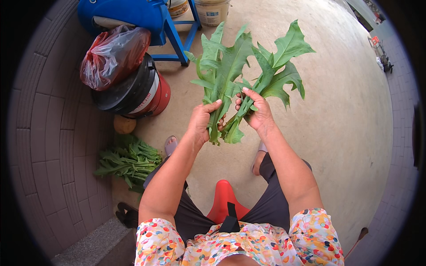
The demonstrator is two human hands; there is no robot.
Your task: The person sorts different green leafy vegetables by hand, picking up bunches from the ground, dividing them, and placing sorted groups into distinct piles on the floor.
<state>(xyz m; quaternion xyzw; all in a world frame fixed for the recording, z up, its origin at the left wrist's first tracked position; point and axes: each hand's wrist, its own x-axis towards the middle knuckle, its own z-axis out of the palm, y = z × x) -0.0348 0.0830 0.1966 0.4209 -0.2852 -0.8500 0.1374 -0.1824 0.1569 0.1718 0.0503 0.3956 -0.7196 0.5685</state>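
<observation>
My left hand (203, 121) grips a bunch of long, lobed green leaves (229, 63) near its stem end, thumb lying across the front. To its right, my right hand (258, 109) is closed around a second bunch of jagged green leaves (283, 76), which fans out to the upper right. The lower ends of the two bunches come close together between my hands; whether they touch I cannot tell. A pile of similar leaves (131, 161) lies on the floor at the left, beside the tiled wall.
A red bucket (163, 96) with a black lid carries a tied plastic bag (114, 55). Behind it stands a blue plastic drum (123, 15) by a blue metal frame (178, 43). A round tan object (124, 124), dark sandals (126, 214) and a red seat (226, 202) are nearby.
</observation>
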